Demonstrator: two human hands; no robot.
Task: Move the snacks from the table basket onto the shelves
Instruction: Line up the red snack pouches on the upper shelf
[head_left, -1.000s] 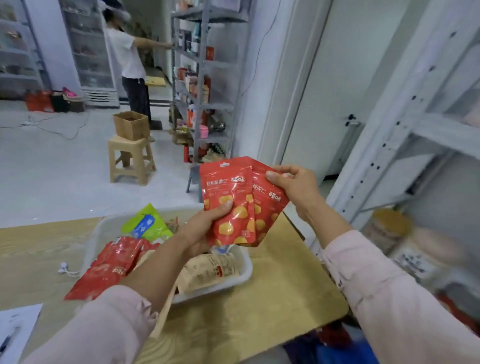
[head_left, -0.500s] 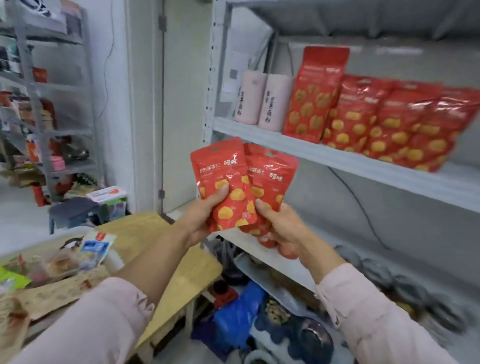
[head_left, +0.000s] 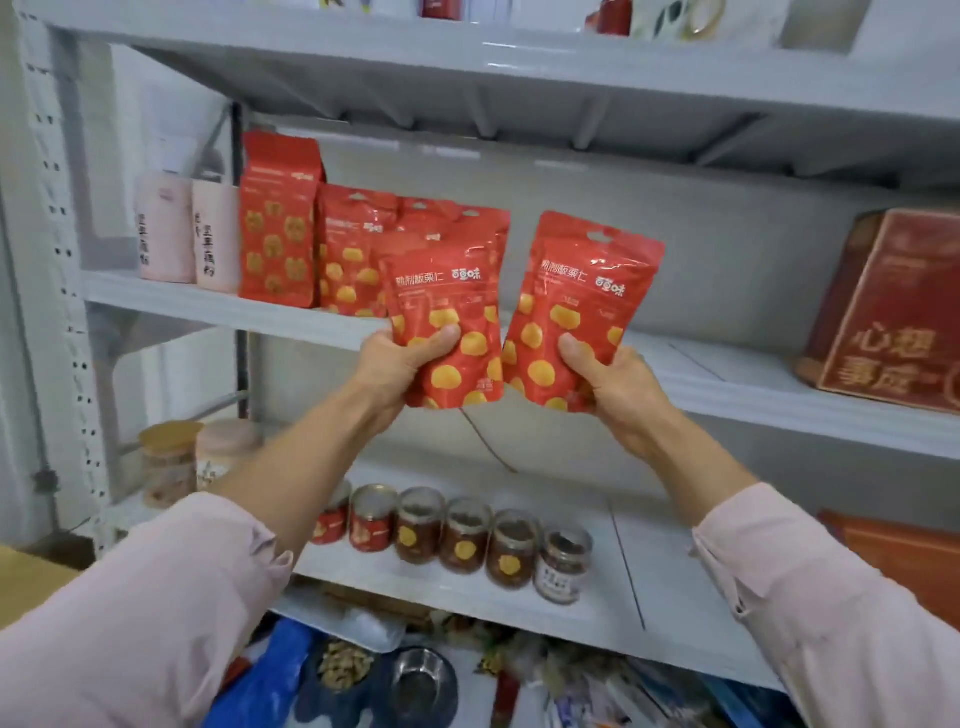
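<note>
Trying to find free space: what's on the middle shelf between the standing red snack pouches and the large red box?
Head view: only bare grey shelf board shows between standing red snack pouches and large red box.

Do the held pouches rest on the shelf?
No, the left hand grips the left pouch and the right hand the right pouch, in front of the shelf.

The left pouch (head_left: 447, 322), red, reads 熟制板栗仁 in white, with the brand 百草味 beside it. The right pouch (head_left: 582, 312) bears the same two lines. At far right, a red box (head_left: 883, 312) shows large gold characters, 心想事成. Two pink canisters (head_left: 215, 234) carry black vertical writing, too blurred to read.
</note>
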